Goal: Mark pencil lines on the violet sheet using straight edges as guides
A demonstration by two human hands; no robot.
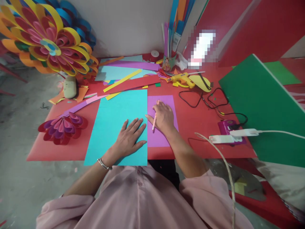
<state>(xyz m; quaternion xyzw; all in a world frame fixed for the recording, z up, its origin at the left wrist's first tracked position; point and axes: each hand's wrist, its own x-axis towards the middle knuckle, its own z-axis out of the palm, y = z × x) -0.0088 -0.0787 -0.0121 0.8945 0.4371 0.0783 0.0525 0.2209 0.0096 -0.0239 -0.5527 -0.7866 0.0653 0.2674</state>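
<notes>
My left hand (130, 136) lies flat with fingers spread on a large turquoise paper sheet (114, 111). That sheet's right edge runs along a purple paper sheet (158, 138), covering or meeting its left side; I cannot tell which. Over the purple sheet, my right hand (164, 117) is closed around a pink patterned pencil (154, 120), whose lower end points toward me. The right thumb reaches to the turquoise edge. To the left of the turquoise sheet sits a pink, purple and red looped paper flower (64, 127).
Paper strips, among them a red strip (133, 85), lie behind the sheets. A yellow glue gun (182, 79) with a black cord rests at the back right, near a cup (168, 63) of paper strips. A purple power socket (227, 127) and green board (259, 114) stand right. A large paper flower (51, 47) rises left.
</notes>
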